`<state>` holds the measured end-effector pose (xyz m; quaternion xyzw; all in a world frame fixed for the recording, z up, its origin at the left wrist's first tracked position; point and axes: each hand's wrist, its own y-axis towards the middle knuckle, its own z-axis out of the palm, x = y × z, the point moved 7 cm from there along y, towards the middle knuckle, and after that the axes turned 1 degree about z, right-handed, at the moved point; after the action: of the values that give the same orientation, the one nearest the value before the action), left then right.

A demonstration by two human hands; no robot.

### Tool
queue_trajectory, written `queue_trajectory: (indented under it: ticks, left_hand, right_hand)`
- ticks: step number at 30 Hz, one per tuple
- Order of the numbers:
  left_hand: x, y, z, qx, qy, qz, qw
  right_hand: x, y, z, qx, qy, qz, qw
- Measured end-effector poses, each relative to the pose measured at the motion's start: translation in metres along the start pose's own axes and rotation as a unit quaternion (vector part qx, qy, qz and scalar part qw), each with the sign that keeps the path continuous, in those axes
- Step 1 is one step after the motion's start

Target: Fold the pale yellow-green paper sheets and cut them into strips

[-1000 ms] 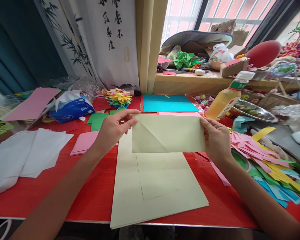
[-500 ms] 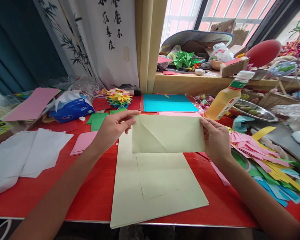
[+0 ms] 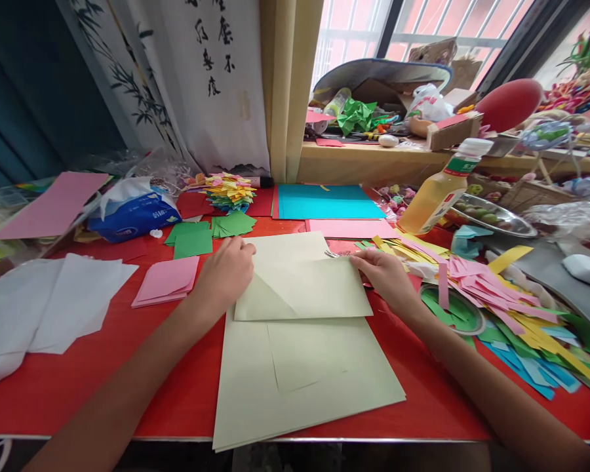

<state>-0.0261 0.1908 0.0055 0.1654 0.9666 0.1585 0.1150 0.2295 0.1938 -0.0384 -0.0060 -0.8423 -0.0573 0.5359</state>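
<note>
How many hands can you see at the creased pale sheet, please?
2. The left hand is at the creased pale sheet's upper left corner, its fingertips partly hidden; the right hand pinches the upper right corner. No other hand shows.

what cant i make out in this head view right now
Head view:
- middle of the large pale sheets: covered by the creased sheet
- left hand: any grip, hidden by its own knuckles
- calligraphy hanging: top cut off by upper edge
- bottle: label's fine print, too small
</note>
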Motion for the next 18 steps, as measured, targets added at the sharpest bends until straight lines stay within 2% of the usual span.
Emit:
queue_trajectory:
  ticks: [2, 5, 7, 9, 13, 18]
  left_hand:
    - [-0.032, -0.008, 0.004, -0.014, 0.019, 0.118, 0.993]
    - [-0.084, -0.029, 0.011, -0.001, -0.035, 0.326, 0.945]
    - [-0.103, -0.041, 0.016, 0.013, -0.059, 0.389, 0.919]
    - [-0.108, -0.046, 0.022, 0.027, -0.067, 0.401, 0.913]
    - [-0.101, -0.048, 0.032, 0.043, -0.067, 0.381, 0.921]
    - [-0.098, -0.050, 0.035, 0.039, -0.063, 0.390, 0.918]
  right_hand:
    - [0.001, 0.000, 0.003, -0.001, -0.031, -0.011, 0.999]
    - [0.001, 0.000, 0.004, -0.005, -0.059, -0.020, 0.998]
    - [0.002, 0.000, 0.005, -0.004, -0.064, -0.024, 0.998]
    - [0.003, 0.000, 0.004, -0.003, -0.065, -0.028, 0.997]
    - [0.004, 0.000, 0.005, -0.001, -0.068, -0.030, 0.997]
    - [0.003, 0.002, 0.006, 0.001, -0.062, -0.032, 0.998]
